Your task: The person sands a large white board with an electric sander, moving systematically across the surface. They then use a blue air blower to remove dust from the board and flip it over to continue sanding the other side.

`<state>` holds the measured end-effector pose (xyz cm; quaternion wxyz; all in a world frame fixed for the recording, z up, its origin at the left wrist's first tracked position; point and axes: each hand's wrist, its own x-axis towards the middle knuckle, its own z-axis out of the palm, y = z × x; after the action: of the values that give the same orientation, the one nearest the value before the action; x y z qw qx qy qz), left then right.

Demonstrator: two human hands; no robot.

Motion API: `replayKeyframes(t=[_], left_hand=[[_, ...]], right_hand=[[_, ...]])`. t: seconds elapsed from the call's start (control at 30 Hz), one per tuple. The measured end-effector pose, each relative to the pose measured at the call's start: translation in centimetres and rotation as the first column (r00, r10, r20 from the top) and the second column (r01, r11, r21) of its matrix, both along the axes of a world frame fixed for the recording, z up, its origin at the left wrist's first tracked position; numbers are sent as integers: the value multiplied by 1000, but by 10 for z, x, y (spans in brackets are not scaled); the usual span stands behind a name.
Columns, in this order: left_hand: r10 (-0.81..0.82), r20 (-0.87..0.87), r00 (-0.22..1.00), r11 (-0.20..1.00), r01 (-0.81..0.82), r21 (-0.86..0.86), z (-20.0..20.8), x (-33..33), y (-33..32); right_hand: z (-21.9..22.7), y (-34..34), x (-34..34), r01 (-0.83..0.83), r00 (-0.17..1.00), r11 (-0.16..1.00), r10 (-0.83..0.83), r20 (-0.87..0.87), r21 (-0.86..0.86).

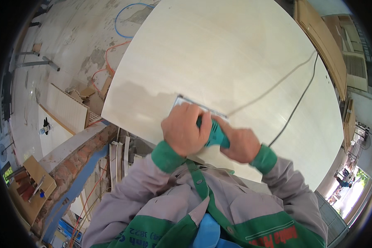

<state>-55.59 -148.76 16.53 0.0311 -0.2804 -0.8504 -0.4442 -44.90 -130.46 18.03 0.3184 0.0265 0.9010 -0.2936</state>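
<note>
A teal electric sheet sander point(217, 136) sits on a large pale panel point(252, 53), close to my body. Its flat rectangular pad shows beyond my knuckles, lying on the panel surface. My left hand point(184, 129) is closed over the front of the sander, fingers curled. Wrapped round the teal body from the other side is my right hand point(242, 144), its fingers closed too. The underside of the pad is hidden. A dark power cord point(298, 101) runs across the panel from beside my right wrist toward the far right edge, throwing a shadow.
Stacked brown boards point(324, 45) line the panel's right side. On the left, a broken brick ledge point(72, 167) borders the work area. Orange hose point(107, 53) and blue hose point(116, 20) lie on the stained floor. Another person point(344, 180) appears far off at right.
</note>
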Motion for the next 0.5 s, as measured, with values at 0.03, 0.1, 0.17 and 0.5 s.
replayKeyframes(t=[0.03,0.1,0.17,0.5], left_hand=[[-5,61,998,998,9,-60,-4,-1,1],[-80,80,994,995,85,-51,-12,-34,16],[-75,5,997,997,75,-26,-24,-93,53],[-12,-37,999,944,-1,-329,-4,-232,187]], right_hand=[[0,-2,5,60,993,998,-63,-100,-25],[-3,4,-12,150,978,988,-143,-150,32],[-9,24,-60,216,943,968,-173,-286,128],[1,136,-199,267,882,945,-160,-444,191]])
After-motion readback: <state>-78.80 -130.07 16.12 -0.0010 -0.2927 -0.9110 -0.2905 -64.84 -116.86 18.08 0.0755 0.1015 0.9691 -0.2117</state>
